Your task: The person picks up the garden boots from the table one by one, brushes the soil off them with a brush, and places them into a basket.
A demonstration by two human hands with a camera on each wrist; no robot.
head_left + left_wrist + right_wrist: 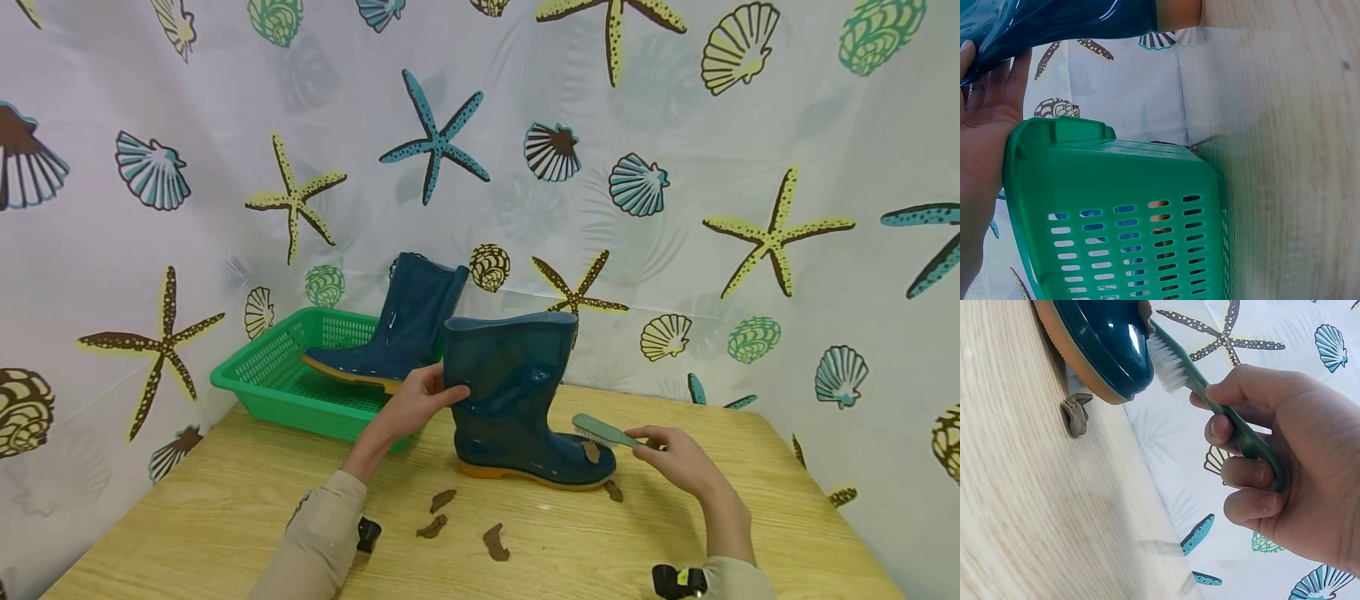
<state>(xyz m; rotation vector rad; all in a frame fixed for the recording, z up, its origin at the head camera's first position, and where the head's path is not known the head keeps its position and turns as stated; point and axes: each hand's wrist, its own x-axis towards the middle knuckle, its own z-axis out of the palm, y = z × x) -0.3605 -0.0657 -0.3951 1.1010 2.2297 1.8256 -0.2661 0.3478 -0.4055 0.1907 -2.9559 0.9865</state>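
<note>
Brush (pixel 602 428) at boot toe (pixel 564 456), inside table edge (pixel 812 500)

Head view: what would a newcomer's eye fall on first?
First, the blue boot standing on the table, held by the left hand, with a green brush in the right hand at its toe. Then the green basket behind it to the left, holding a second boot. Starfish and shells pattern the curtain.

A tall, glossy, dark-blue rubber boot (pixel 502 375) has an orange-tan sole (pixel 487 472); a second tall, blue rubber boot (pixel 411 312) matches. A slotted, bright-green plastic basket (pixel 300 413) and a slim green brush (pixel 615 435) with white bristles (pixel 1169 364) add green. Irregular brown lumps (pixel 495 542) dot the pale-yellow, wood-grained tabletop (pixel 585 550). Yellow, blue and brown starfish pattern the white backdrop (pixel 480 242).
</note>
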